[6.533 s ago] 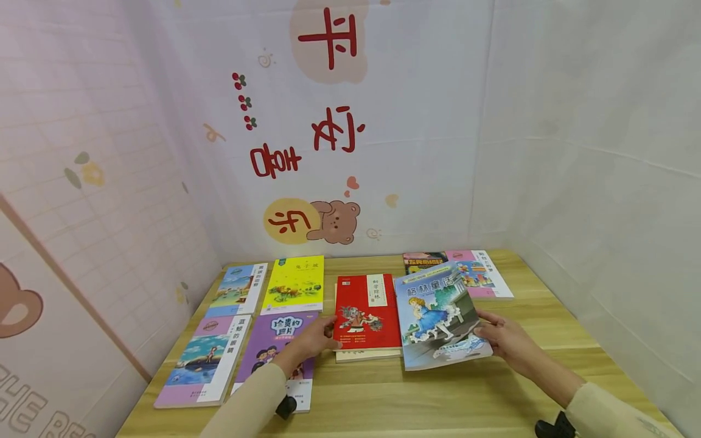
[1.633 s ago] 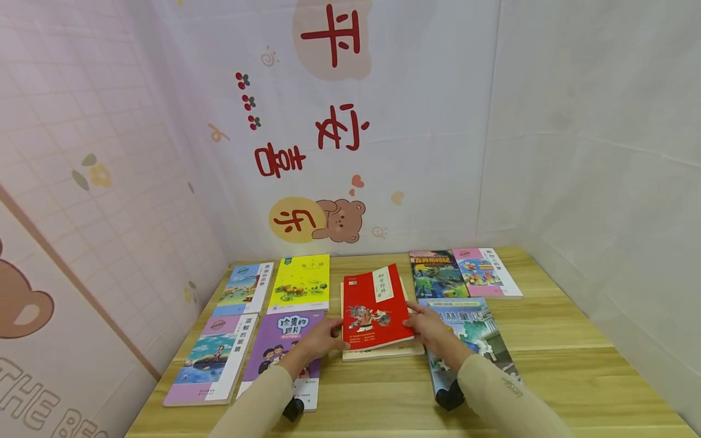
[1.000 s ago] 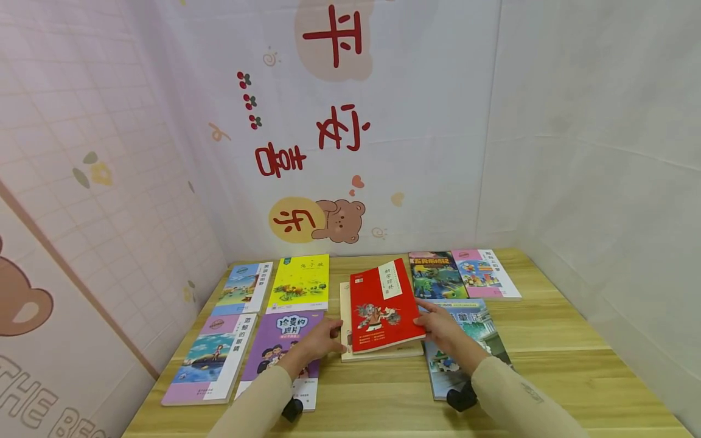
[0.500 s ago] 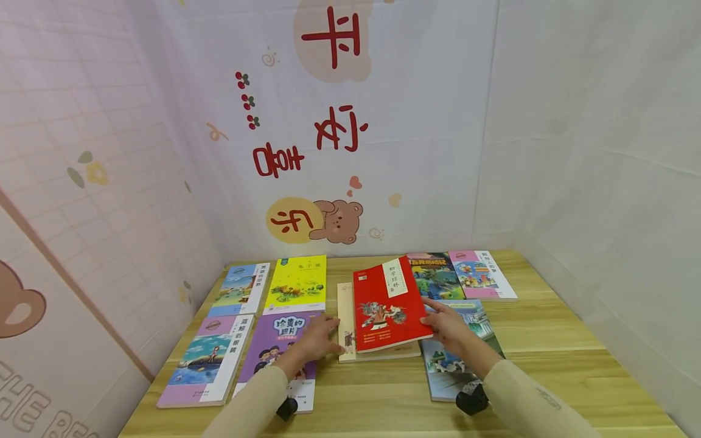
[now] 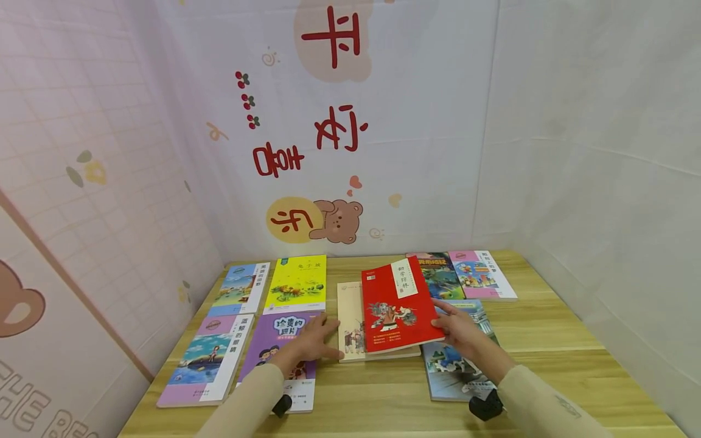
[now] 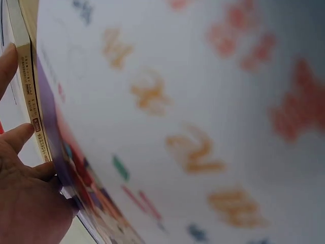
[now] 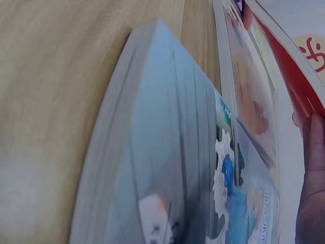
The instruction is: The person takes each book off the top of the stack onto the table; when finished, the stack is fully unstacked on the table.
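Observation:
My right hand (image 5: 462, 331) pinches the right edge of a red book (image 5: 400, 307), thumb on its cover. The red book is tilted with its right side raised above a cream book (image 5: 350, 328) and covers most of it. In the right wrist view the red book's underside (image 7: 289, 66) shows over the fingers. My left hand (image 5: 314, 340) rests over a purple book (image 5: 287, 322), its fingertips at the left edge of the cream book. The left wrist view shows those fingers against the cream book's spine (image 6: 31, 91).
A blue-grey fairy-tale book (image 5: 457, 380) lies partly under my right arm. Behind it are a dark green book (image 5: 440, 283) and a pink-and-white book (image 5: 476, 280). To the left lie a yellow book (image 5: 298, 286) and two illustrated books, one blue (image 5: 235, 292), one pink (image 5: 202, 359). Fabric walls surround the wooden table (image 5: 558, 340).
The fairy-tale book, held by my right hand earlier, now lies on the table. My right hand has slid the red book rightward, uncovering the cream book's left side. My left hand stays beside it.

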Motion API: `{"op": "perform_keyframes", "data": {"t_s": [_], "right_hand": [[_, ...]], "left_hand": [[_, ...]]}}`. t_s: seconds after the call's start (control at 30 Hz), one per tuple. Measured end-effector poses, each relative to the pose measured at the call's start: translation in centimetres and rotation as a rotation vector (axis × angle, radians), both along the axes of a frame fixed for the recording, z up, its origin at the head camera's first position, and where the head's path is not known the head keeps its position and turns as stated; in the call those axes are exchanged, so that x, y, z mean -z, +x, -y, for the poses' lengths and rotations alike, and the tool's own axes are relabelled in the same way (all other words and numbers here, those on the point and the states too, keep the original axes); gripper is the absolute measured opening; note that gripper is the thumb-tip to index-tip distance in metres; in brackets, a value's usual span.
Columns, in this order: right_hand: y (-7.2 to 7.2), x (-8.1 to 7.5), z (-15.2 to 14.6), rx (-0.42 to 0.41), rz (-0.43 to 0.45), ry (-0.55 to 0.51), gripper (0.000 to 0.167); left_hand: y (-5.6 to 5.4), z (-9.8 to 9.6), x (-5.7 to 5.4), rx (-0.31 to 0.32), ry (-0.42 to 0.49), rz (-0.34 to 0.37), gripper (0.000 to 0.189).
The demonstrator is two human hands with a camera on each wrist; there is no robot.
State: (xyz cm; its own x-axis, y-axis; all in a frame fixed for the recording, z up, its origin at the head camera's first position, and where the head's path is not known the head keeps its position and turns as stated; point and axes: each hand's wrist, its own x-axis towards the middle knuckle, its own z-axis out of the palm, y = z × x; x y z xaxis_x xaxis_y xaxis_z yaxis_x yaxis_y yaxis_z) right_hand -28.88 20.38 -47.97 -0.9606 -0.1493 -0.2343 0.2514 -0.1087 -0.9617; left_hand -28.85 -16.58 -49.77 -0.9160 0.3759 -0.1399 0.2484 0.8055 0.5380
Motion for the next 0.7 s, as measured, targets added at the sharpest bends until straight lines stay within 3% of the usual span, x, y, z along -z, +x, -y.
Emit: {"op": "perform_keyframes", "data": {"t_s": [0.4,0.7], "right_hand": [[0.9,0.1,-2.7,-0.078,-0.049,0.002,0.068],[1.5,0.0,-4.9,-0.092,-0.062,-0.003,0.07]], "left_hand": [[0.0,0.0,-0.1,0.024,0.002,-0.012,0.086],[-0.2,0.2,0.1,0.033,-0.03,-0.005,0.096]]}}
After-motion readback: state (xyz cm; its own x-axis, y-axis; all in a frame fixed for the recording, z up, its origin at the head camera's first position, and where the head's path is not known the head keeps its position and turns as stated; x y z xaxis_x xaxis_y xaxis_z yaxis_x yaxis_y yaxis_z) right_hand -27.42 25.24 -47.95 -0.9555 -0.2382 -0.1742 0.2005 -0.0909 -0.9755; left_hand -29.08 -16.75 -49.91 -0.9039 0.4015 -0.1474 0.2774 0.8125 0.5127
